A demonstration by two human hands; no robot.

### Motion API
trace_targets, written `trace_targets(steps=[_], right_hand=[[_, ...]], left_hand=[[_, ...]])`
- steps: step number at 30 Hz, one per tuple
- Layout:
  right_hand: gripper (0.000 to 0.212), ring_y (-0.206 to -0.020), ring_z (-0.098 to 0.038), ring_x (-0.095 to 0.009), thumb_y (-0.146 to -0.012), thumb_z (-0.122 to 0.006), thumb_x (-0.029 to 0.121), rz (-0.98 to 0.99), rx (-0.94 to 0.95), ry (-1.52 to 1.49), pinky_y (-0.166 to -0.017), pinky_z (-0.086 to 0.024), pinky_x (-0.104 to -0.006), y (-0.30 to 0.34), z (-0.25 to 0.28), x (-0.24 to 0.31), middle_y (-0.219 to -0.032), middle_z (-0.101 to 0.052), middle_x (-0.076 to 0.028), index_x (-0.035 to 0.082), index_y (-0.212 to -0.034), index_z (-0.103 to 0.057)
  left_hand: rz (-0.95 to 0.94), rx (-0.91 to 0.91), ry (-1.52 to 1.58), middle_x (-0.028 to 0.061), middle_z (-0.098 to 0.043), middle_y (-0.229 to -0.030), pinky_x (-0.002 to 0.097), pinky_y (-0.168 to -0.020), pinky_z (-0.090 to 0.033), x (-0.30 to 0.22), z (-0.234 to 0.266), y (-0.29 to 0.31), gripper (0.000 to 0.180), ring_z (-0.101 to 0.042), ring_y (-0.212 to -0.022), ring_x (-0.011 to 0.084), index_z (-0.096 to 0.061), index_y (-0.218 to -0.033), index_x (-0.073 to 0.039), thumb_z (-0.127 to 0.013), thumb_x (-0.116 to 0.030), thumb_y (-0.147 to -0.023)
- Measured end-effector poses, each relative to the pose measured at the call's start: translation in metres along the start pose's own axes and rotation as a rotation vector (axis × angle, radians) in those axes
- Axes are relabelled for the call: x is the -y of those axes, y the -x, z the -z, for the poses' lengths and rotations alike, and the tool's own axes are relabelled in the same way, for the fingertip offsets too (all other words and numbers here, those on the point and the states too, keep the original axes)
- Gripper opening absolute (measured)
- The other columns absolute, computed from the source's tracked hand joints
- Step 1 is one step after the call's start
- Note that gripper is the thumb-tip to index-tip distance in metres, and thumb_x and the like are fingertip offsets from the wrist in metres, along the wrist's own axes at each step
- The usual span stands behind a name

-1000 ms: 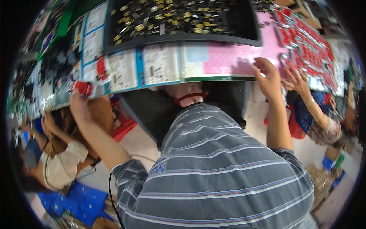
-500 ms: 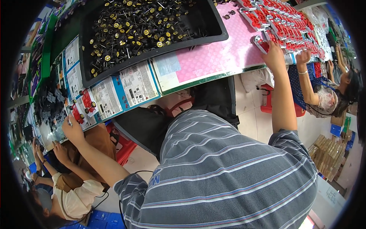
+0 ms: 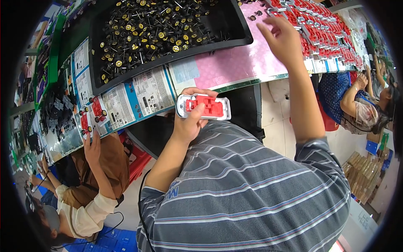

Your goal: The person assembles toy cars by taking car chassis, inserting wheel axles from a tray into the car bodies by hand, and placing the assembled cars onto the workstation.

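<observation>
Left fingers (image 3: 198,90) grip the toy car body (image 3: 215,110) along its far edge; right fingers (image 3: 282,24) parted.

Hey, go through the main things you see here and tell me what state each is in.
Left hand: closed around a car body
Car body: held, red side showing, no wheels visible
Right hand: open, nothing visible in it
Black tray: loaded with loose wheels
Car bodies at right: packed in rows
Red cars at left: wheels fitted
</observation>
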State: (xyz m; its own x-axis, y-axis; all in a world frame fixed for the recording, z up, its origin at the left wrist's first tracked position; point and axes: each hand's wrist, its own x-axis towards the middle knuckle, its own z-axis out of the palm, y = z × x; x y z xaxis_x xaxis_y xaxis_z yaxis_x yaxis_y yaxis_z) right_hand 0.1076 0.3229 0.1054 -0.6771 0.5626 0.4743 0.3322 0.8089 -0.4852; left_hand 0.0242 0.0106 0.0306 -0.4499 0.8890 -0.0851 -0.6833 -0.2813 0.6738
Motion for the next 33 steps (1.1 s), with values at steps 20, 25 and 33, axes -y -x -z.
trace_targets(steps=[20, 25, 33], right_hand=[[0.057, -0.101, -0.064, -0.021, -0.072, -0.085, 0.014, -0.032, 0.451, -0.634, -0.085, -0.052, -0.0336, 0.088, 0.001, 0.084, -0.115, -0.066, -0.009, 0.004, -0.123, -0.06], [0.062, -0.105, -0.061, -0.025, -0.07, -0.084, 0.008, 0.099, 0.499, -0.586, -0.087, -0.051, -0.0352, 0.096, -0.013, 0.102, -0.118, -0.062, -0.013, 0.001, -0.126, -0.058], [0.057, -0.102, -0.062, -0.028, -0.069, -0.081, 0.004, 0.079, 0.609, -0.647, -0.079, -0.053, -0.0346, 0.097, -0.021, 0.118, -0.117, -0.061, -0.013, 0.005, -0.122, -0.06]], left_hand=[[-0.056, -0.139, -0.008, 0.0184, -0.056, -0.129, 0.0226, -0.057, -0.051, -0.014, 0.009, 0.008, 0.065, -0.063, -0.077, 0.0153, -0.041, -0.126, -0.01, -0.082, -0.003, -0.077], [-0.115, -0.13, -0.103, 0.0179, -0.055, -0.128, 0.0242, -0.061, -0.056, -0.014, 0.002, 0.001, 0.065, -0.065, -0.088, 0.0182, -0.04, -0.127, -0.01, -0.082, -0.004, -0.079], [-0.18, -0.11, -0.143, 0.0147, -0.055, -0.129, 0.0267, -0.076, -0.058, -0.011, 0.004, 0.011, 0.063, -0.063, -0.102, 0.0179, -0.042, -0.126, -0.006, -0.083, -0.006, -0.079]])
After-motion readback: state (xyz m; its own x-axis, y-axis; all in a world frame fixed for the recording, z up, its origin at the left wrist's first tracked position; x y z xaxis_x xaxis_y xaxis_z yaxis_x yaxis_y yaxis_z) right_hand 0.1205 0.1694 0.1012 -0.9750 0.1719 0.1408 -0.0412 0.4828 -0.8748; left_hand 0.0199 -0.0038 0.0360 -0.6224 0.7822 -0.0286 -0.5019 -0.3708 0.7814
